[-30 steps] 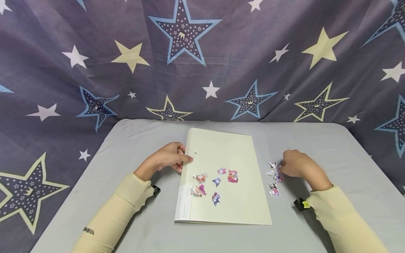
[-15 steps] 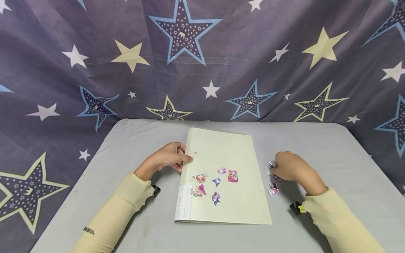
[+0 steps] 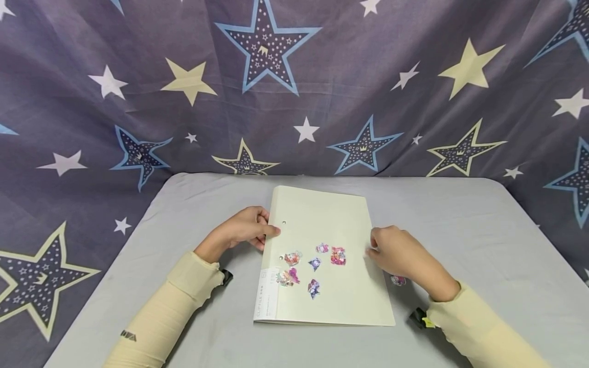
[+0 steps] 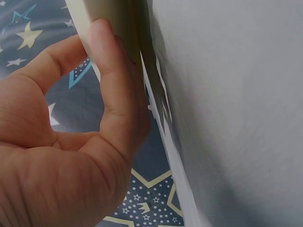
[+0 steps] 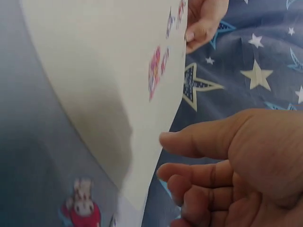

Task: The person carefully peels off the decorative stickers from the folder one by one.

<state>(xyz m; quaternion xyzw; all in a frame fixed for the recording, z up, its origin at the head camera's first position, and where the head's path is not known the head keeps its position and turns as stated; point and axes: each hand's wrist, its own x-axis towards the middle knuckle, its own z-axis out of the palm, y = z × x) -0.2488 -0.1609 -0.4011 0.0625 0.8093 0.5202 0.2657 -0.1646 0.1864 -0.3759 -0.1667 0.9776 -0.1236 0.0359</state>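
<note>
Left hand (image 3: 248,227) pinches folder (image 3: 340,278) by its left edge; folder lies on desk (image 3: 216,327), stickers (image 3: 338,256) on cover. Right hand (image 3: 400,253) at folder's right edge, grip loosely curled, thumb and forefinger slightly apart, nothing visible between.

sticker (image 3: 398,280) on table (image 3: 207,319) partly behind right hand (image 3: 399,255) in head view, blurry in right wrist view; folder (image 3: 331,214) label (image 3: 270,296) fine print unreadable; sleeves (image 3: 158,312) cut by bottom edge
</note>
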